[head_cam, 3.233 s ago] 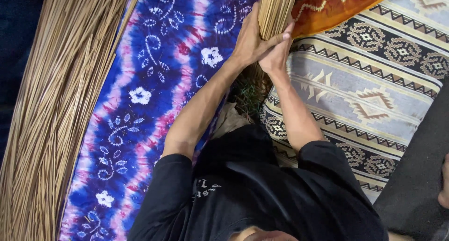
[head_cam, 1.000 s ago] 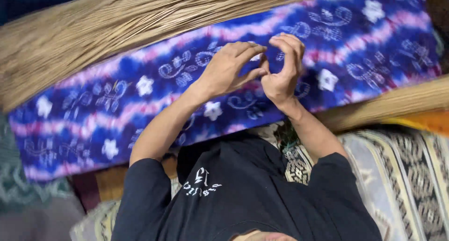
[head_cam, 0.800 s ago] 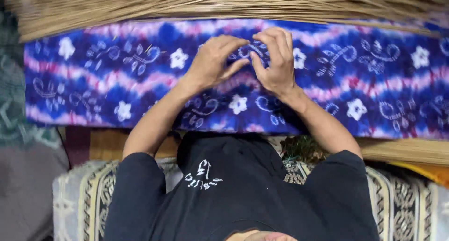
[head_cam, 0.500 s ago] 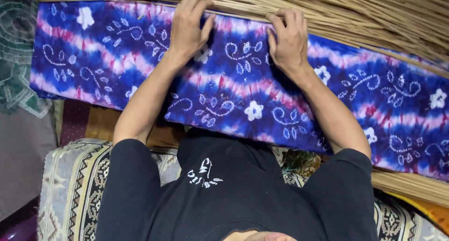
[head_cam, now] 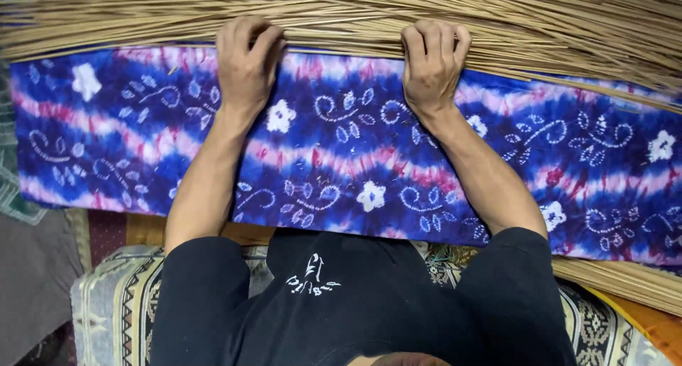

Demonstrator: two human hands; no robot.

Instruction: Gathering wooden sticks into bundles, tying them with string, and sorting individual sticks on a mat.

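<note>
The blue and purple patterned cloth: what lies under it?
Tan straw stalks emerge along the far edge of the cloth, and more at its near right edge. How far they run beneath is hidden. Both hands, left and right, press on its far edge.

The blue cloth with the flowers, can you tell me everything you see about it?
The blue cloth is a long tie-dyed strip, deep blue and purple with wavy pink bands, white flowers and curly white leaf patterns. It looks like soft fabric. It lies flat, stretched across the view, over a bed of long tan straw stalks. The left hand and right hand press on its far edge, fingers curled where cloth meets straw.
</note>
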